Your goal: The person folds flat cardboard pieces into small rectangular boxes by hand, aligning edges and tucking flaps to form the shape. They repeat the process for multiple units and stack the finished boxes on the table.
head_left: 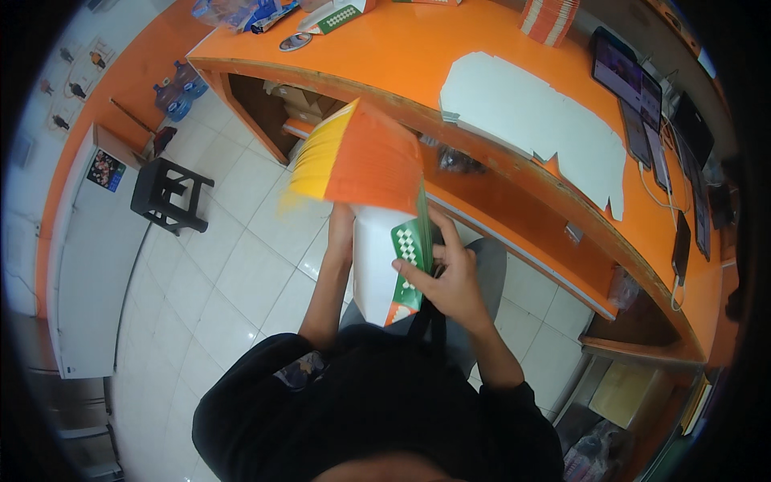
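A thick stack of flat cardboard food boxes [377,165] is held up in front of my body. Its fanned upper part is orange with yellow edges. Below, a white inner panel [370,265] and a green patterned flap [406,245] show. My left hand [341,229] grips the stack from its left side, and its fingers are hidden behind the cardboard. On the other side my right hand [450,277] holds the lower right edge, thumb pressed on the green flap and fingers wrapped round behind.
An orange counter [385,48] curves ahead and right, bearing a torn white board [522,120], several tablets and phones with cables [634,88], and an orange-white stack [548,20]. Left are a black stool [170,193], water bottles [178,90] and a white freezer [96,265].
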Available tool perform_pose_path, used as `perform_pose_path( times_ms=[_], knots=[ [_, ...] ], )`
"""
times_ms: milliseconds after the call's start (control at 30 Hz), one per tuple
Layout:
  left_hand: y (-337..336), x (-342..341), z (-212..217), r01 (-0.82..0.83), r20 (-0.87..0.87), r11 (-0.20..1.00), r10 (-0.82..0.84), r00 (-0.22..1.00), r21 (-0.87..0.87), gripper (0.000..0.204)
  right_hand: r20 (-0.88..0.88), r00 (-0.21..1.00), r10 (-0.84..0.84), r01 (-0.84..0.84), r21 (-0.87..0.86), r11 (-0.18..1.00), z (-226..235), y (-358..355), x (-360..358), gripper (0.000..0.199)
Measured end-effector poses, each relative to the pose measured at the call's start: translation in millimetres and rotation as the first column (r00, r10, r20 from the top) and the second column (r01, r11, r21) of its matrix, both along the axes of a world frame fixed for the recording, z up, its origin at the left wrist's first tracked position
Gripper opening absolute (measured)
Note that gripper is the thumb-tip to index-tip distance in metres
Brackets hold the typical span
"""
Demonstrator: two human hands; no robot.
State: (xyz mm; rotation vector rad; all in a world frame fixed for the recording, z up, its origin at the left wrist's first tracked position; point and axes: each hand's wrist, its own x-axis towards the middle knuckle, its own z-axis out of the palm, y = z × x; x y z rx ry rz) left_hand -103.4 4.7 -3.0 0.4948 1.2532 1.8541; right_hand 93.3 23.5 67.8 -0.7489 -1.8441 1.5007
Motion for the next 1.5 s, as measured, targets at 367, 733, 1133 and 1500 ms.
perform_pose_path(
  times_ms=[367, 733, 1133, 1500],
  knots=[
    [11.9, 0.9, -40.8, -0.089, 0.405, 0.867, -0.136, 0.904, 0.491, 0.051, -0.072, 0.997, -0.04, 0.063, 0.351, 0.934, -35.4, -27.2, -37.8, 0.077],
    [6.2, 0.0, -16.4, 0.077, 0.396, 0.617, -0.59, 0.704, 0.783, 0.067, -0.378, 0.925, 0.039, 0.211, 0.596, 0.775, -69.7, -27.3, -53.8, 0.087],
    [8.3, 15.8, 7.8, -0.289, 0.476, 0.868, 0.069, 0.877, 0.405, 0.04, -0.54, 0.834, -0.113, 0.218, 0.136, 0.966, -66.7, -12.3, -38.8, 0.053],
    [0.8, -7.9, -47.6, -0.276, -0.324, 0.957, 0.29, 0.9, 0.089, 0.039, -0.233, 0.968, 0.097, -0.027, 0.288, 0.957, -43.9, 4.0, -12.4, 0.119]
  ],
)
